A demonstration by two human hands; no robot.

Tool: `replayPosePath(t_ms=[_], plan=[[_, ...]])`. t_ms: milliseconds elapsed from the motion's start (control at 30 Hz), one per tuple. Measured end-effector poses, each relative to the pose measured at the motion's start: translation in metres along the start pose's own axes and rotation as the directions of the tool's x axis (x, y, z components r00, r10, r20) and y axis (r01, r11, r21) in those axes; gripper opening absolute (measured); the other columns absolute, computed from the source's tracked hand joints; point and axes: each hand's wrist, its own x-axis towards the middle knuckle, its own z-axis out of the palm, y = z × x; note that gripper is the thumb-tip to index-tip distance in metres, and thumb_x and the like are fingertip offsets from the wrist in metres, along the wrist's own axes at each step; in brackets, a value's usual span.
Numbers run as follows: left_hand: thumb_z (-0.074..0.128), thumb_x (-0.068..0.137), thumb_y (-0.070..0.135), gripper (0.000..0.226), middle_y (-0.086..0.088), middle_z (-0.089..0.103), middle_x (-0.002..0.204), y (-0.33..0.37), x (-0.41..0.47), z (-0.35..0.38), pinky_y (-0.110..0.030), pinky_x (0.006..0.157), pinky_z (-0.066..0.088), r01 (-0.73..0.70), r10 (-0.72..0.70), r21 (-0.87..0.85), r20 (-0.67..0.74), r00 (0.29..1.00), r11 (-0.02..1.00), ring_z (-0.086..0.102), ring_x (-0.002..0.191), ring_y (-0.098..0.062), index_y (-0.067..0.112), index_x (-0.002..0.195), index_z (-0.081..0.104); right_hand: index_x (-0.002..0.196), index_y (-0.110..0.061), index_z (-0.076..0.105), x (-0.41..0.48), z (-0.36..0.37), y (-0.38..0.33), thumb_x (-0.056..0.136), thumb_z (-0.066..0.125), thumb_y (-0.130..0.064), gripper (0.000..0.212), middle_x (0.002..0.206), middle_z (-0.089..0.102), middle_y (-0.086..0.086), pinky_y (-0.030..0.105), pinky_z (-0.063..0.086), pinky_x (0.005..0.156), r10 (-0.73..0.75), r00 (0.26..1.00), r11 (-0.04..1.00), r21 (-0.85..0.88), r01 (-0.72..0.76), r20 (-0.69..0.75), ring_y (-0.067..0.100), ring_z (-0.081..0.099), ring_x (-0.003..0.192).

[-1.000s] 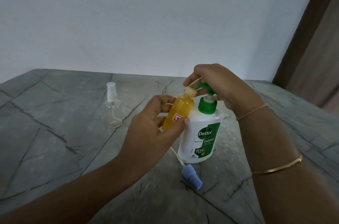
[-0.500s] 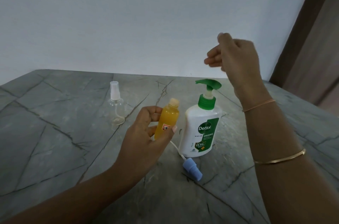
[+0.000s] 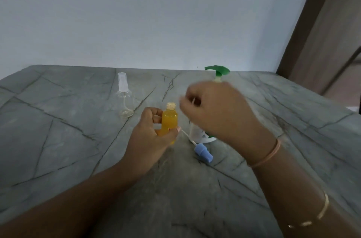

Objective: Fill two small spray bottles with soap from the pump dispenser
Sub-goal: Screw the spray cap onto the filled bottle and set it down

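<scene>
Right hand (image 3: 220, 109) lowered (blurred), left hand (image 3: 150, 136) gripping bottle (image 3: 169, 120)

home | grey veined stone table (image 3: 58, 150) | plain wall (image 3: 136, 13) | wooden doorframe (image 3: 304, 23)

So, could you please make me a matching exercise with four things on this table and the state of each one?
Things:
1. orange bottle
2. clear bottle
3. blue spray cap
4. soap dispenser

States:
A. lies on its side on the table
B. stands with its cap on, empty
C. held in the left hand, no cap
D. stands partly hidden behind the right hand

Pairs: 1-C, 2-B, 3-A, 4-D
</scene>
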Motion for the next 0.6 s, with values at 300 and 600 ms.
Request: replayPosePath(t_ms=[300, 600], plan=[[0.072, 0.073, 0.041, 0.048, 0.015, 0.048, 0.096, -0.008, -0.002, -0.001, -0.019, 0.068, 0.044, -0.006, -0.001, 0.095, 0.078, 0.997, 0.995, 0.052, 0.088, -0.006, 0.028, 0.105, 0.039, 0.107, -0.015, 0.055, -0.035, 0.034, 0.017, 0.089, 0.053, -0.035, 0.027, 0.106, 0.062, 0.007, 0.030, 0.038, 0.069, 0.226, 0.886, 0.930, -0.360, -0.073, 0.405, 0.027, 0.060, 0.096], [0.072, 0.076, 0.035, 0.042, 0.015, 0.050, 0.091, -0.004, -0.002, 0.000, -0.013, 0.062, 0.042, 0.029, -0.038, 0.089, 0.101, 0.994, 0.996, 0.053, 0.079, -0.005, 0.029, 0.100, 0.038, 0.103, -0.021, 0.051, -0.024, 0.019, 0.027, 0.087, 0.059, -0.034, 0.022, 0.093, 0.061, -0.001, 0.024, 0.046, 0.068, 0.200, 0.927, 0.979, -0.089, -0.181, 0.318, 0.014, 0.057, 0.081]])
